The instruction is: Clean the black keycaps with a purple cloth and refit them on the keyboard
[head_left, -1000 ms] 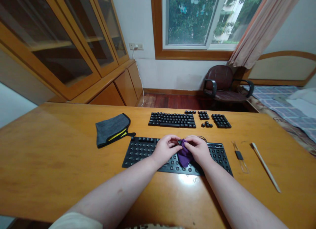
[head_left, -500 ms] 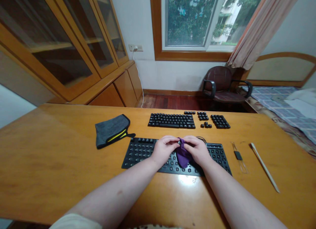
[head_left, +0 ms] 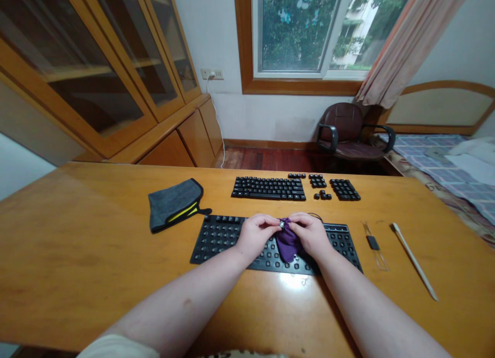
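Observation:
Both my hands meet over a black keyboard base [head_left: 220, 237] stripped of its keycaps, lying near me on the wooden desk [head_left: 77, 234]. My left hand [head_left: 256, 235] pinches a small dark keycap [head_left: 282, 224] between its fingertips. My right hand [head_left: 311, 234] is closed on a purple cloth [head_left: 286, 243], which is pressed against that keycap. Farther back on the desk, rows of loose black keycaps [head_left: 268, 188] lie set out in keyboard order.
A grey pouch with yellow trim [head_left: 174, 209] lies left of the keyboard base. A wire keycap puller [head_left: 374, 242] and a thin pale stick [head_left: 413, 260] lie at the right. Beyond the desk stand a brown armchair [head_left: 350, 131], wooden cabinets [head_left: 116, 74] and a bed [head_left: 456, 162].
My hands have stayed over the keyboard base, with small finger movements working the cloth about the keycap. The view has shifted very slightly.

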The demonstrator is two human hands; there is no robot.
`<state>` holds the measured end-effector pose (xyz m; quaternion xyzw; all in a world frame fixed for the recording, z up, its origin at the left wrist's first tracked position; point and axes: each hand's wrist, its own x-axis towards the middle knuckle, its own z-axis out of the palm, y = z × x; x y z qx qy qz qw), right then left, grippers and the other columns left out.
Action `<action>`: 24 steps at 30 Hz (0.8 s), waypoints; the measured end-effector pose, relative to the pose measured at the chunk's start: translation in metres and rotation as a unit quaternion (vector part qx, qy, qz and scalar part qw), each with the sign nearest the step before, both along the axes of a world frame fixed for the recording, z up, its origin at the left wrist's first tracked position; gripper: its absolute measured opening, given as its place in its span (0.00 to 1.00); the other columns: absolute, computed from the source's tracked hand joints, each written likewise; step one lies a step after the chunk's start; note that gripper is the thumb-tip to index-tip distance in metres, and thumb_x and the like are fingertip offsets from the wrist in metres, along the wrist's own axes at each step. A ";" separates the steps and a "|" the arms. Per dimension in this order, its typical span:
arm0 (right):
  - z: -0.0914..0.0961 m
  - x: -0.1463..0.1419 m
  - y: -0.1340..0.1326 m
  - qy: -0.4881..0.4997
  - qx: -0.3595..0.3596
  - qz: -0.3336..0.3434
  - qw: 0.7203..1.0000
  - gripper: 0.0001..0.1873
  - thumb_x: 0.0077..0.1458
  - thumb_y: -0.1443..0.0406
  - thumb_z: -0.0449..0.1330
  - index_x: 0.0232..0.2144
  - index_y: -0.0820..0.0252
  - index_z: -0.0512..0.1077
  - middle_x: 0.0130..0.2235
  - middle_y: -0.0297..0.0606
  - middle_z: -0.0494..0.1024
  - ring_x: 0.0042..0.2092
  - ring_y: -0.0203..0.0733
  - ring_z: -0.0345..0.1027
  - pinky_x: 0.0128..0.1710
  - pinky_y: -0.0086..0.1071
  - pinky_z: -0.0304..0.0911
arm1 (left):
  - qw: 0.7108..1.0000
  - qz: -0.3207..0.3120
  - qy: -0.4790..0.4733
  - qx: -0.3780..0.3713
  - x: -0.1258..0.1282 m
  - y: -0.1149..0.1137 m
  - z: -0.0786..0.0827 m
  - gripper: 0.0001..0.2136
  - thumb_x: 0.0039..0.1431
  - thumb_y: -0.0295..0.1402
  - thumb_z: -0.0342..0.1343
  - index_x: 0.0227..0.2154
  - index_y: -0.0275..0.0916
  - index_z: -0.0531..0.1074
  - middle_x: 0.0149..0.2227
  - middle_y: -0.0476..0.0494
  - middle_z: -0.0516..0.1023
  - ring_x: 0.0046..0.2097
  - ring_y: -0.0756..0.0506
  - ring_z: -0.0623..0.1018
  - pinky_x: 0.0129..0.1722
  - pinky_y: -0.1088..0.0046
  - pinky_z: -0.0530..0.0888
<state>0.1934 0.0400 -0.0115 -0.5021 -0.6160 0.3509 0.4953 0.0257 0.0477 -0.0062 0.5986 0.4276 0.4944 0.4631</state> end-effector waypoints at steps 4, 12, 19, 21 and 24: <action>0.004 -0.001 -0.001 0.006 -0.003 0.031 1.000 0.03 0.43 0.66 0.63 0.26 0.57 0.75 0.31 0.38 0.77 0.35 0.42 0.71 0.39 0.36 0.66 | 1.000 0.012 -0.010 -0.015 0.001 0.000 0.000 0.02 0.41 0.27 0.62 0.22 0.36 0.75 0.28 0.45 0.78 0.33 0.47 0.77 0.39 0.69 0.73; -0.002 0.001 0.001 0.024 -0.006 0.031 0.999 0.03 0.42 0.67 0.63 0.24 0.56 0.76 0.30 0.37 0.78 0.33 0.41 0.71 0.38 0.35 0.66 | 1.000 0.004 0.002 -0.020 0.000 0.000 -0.001 0.02 0.41 0.27 0.62 0.22 0.36 0.76 0.27 0.44 0.78 0.33 0.46 0.77 0.39 0.68 0.73; -0.001 0.000 0.001 0.010 -0.014 -0.001 1.000 0.02 0.43 0.66 0.62 0.23 0.58 0.75 0.29 0.38 0.78 0.33 0.42 0.71 0.37 0.36 0.66 | 0.999 0.009 0.017 -0.033 0.000 0.000 0.003 0.03 0.41 0.28 0.62 0.22 0.36 0.76 0.28 0.44 0.79 0.33 0.46 0.77 0.39 0.69 0.73; 0.000 -0.001 0.000 0.003 -0.015 -0.012 1.000 0.03 0.44 0.66 0.61 0.24 0.59 0.75 0.29 0.39 0.78 0.34 0.42 0.71 0.38 0.36 0.66 | 0.999 0.009 0.013 -0.042 0.001 0.000 0.003 0.04 0.41 0.28 0.62 0.24 0.36 0.76 0.29 0.43 0.79 0.33 0.46 0.77 0.40 0.69 0.74; 0.001 -0.001 -0.001 0.000 -0.015 -0.015 1.000 0.04 0.45 0.65 0.61 0.25 0.59 0.75 0.30 0.39 0.78 0.34 0.43 0.71 0.39 0.37 0.65 | 0.998 0.000 -0.011 -0.064 0.002 -0.001 0.002 0.07 0.41 0.28 0.62 0.27 0.35 0.75 0.30 0.44 0.79 0.34 0.46 0.77 0.40 0.68 0.74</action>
